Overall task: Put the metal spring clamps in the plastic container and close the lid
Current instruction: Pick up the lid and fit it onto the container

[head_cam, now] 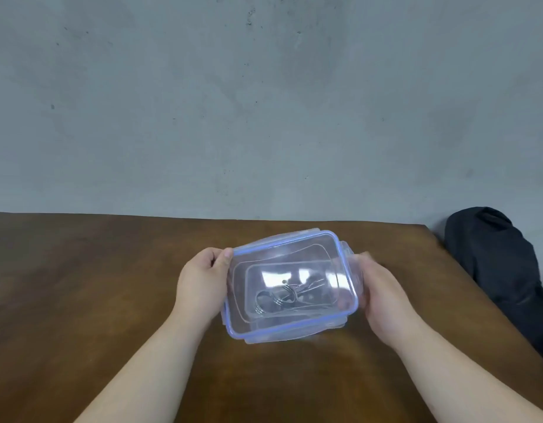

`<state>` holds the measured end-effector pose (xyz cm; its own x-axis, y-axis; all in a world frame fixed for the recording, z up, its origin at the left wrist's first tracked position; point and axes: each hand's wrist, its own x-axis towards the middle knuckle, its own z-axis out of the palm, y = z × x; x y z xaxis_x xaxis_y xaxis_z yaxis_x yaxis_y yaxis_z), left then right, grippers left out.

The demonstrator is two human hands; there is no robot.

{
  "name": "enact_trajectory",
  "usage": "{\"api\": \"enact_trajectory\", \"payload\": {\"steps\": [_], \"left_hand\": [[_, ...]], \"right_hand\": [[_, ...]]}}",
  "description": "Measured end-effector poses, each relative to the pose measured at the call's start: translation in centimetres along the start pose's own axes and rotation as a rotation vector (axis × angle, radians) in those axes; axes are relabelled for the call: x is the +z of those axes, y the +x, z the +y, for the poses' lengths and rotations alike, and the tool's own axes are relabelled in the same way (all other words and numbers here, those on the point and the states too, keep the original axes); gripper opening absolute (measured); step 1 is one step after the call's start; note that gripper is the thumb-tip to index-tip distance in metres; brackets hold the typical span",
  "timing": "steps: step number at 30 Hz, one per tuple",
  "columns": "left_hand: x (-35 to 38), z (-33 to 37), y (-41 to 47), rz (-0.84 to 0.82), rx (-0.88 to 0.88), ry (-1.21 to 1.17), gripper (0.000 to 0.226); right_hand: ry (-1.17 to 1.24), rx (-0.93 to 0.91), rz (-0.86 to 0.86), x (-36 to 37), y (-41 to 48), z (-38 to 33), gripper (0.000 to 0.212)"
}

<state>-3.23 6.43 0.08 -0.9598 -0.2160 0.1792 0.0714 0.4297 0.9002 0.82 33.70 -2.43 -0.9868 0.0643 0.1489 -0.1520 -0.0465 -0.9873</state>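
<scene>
A clear plastic container sits on the brown wooden table with its clear, blue-rimmed lid resting on top. Through the lid I see metal spring clamps lying inside, coils and wire arms together. My left hand grips the container's left end, thumb on the lid's corner. On the right end, my right hand holds the side by the lid's flap. Whether the flaps are latched cannot be told.
The wooden table runs up to a grey concrete wall. A black bag lies off the table's right edge, close to my right forearm.
</scene>
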Motion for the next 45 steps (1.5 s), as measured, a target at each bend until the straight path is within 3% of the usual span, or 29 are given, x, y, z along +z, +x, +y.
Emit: {"api": "enact_trajectory", "payload": {"steps": [2,4,10,14,20,23,27,35,45], "left_hand": [[1.2,0.0,1.2,-0.065,-0.011,0.064,0.036],[2.2,-0.2,2.5,-0.146,-0.001,0.160,0.031],[5.0,-1.1,5.1,-0.326,-0.026,0.318,0.023],[6.3,-0.7,5.3,-0.330,-0.037,0.341,0.023],[7.3,-1.1,6.1,-0.319,-0.038,0.414,0.023],[7.6,-1.9,6.5,-0.313,-0.029,0.436,0.023],[7.7,-3.0,6.8,-0.306,-0.098,0.373,0.022],[8.4,-3.6,6.2,-0.343,-0.284,-0.029,0.034],[8.0,-4.4,5.1,-0.422,-0.431,-0.634,0.029]], "right_hand": [[-0.092,0.018,0.082,0.2,0.1,0.0,0.023],[-0.120,0.108,0.180,0.4,0.4,0.0,0.011],[-0.568,0.323,0.331,0.1,2.1,1.7,0.025],[-0.741,0.389,0.350,-0.3,2.6,2.1,0.032],[-0.865,0.507,0.277,-0.2,3.4,2.7,0.036],[-0.903,0.484,0.223,-0.2,3.8,3.0,0.029],[-1.053,0.459,0.108,0.7,4.1,2.9,0.037],[-0.749,0.416,0.098,0.8,3.8,3.7,0.046],[-0.234,0.438,0.157,0.8,3.6,5.3,0.019]]}}
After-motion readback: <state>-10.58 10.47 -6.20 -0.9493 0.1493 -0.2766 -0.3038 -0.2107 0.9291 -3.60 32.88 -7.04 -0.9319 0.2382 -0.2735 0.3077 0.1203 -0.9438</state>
